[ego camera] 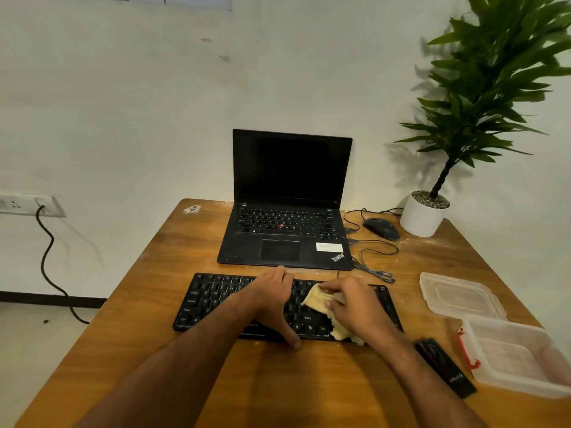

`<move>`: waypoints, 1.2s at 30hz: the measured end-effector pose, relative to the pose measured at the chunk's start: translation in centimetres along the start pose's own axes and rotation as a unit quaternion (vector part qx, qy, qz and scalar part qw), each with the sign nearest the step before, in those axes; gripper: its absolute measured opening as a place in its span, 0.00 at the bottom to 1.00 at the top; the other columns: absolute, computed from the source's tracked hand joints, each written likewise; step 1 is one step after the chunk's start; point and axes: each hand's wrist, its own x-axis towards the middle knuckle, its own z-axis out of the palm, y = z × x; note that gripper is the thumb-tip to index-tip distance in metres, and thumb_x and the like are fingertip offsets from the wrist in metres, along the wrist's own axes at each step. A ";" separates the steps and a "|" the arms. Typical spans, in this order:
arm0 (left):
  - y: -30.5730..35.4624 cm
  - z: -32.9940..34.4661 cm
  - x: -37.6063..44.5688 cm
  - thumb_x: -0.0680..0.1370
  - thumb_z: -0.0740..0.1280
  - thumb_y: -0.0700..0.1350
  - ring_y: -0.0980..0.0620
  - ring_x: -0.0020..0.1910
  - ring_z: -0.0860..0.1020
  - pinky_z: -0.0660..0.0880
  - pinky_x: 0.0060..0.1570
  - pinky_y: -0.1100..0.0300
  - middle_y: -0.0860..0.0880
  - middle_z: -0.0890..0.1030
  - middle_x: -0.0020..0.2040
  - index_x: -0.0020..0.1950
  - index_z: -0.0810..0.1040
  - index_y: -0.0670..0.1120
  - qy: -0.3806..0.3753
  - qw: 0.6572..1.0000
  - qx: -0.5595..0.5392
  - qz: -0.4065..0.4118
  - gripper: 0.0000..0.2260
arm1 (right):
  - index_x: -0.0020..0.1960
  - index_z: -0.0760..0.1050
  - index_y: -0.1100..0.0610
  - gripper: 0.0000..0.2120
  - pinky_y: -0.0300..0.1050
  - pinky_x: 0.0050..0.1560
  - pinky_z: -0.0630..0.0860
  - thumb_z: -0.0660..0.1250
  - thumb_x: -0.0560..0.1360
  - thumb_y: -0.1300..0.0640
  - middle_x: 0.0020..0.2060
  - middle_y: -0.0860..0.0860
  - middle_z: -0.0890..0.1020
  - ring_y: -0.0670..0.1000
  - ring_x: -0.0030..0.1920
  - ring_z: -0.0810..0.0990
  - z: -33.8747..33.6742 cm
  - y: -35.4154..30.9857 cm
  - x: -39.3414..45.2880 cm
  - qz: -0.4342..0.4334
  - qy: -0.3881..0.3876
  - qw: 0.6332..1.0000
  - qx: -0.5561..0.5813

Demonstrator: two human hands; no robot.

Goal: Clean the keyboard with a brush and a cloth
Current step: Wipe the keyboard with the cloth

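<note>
Desk first: wooden, broad, with the black keyboard lying across its middle, just in front of an open laptop at twelve o'clock. At one o'clock stand a potted plant and a mouse; at three o'clock lie a clear plastic lid and a clear box.

Wiping looks like the step in hand. The left hand lies over the keyboard's centre, thumb hooked over the near edge and fingers reaching toward the far edge — a good brace, and worth keeping firm so the board does not slide under the strokes. The right hand has its fingers bunched round the yellow cloth, pressing it on the keys at the right half of the board; a tail of cloth hangs past the near edge.

To do it well, I would work in short passes along each key row from three o'clock toward nine o'clock, shifting the bracing hand out of the way as the cloth comes across, and fold the loose tail in so it does not snag key caps.

The brush — a dark flat tool, as it seems — lies on the desk at four o'clock, apart from both hands.
</note>
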 end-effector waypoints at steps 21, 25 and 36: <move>2.9 0.2 1.0 0.64 0.78 0.72 0.44 0.77 0.61 0.59 0.78 0.48 0.44 0.61 0.79 0.82 0.56 0.45 0.048 0.997 -0.064 0.019 0.58 | 0.57 0.84 0.50 0.12 0.37 0.58 0.69 0.74 0.75 0.58 0.56 0.44 0.83 0.41 0.54 0.75 -3.4 1.6 3.0 0.012 0.078 0.993 0.085; 3.0 0.3 0.9 0.65 0.74 0.75 0.43 0.78 0.59 0.57 0.80 0.49 0.42 0.59 0.80 0.82 0.54 0.41 0.047 0.999 -0.001 0.017 0.59 | 0.51 0.86 0.52 0.08 0.36 0.53 0.72 0.71 0.76 0.61 0.50 0.44 0.81 0.42 0.51 0.76 0.0 0.8 4.3 -0.077 -0.012 0.997 0.012; 2.6 0.5 1.8 0.60 0.76 0.76 0.44 0.76 0.63 0.62 0.78 0.47 0.45 0.62 0.78 0.81 0.56 0.44 0.039 0.999 -0.018 0.015 0.62 | 0.50 0.85 0.54 0.09 0.39 0.50 0.78 0.71 0.75 0.65 0.48 0.50 0.83 0.47 0.48 0.81 -2.2 4.5 4.8 -0.004 -0.057 0.991 -0.122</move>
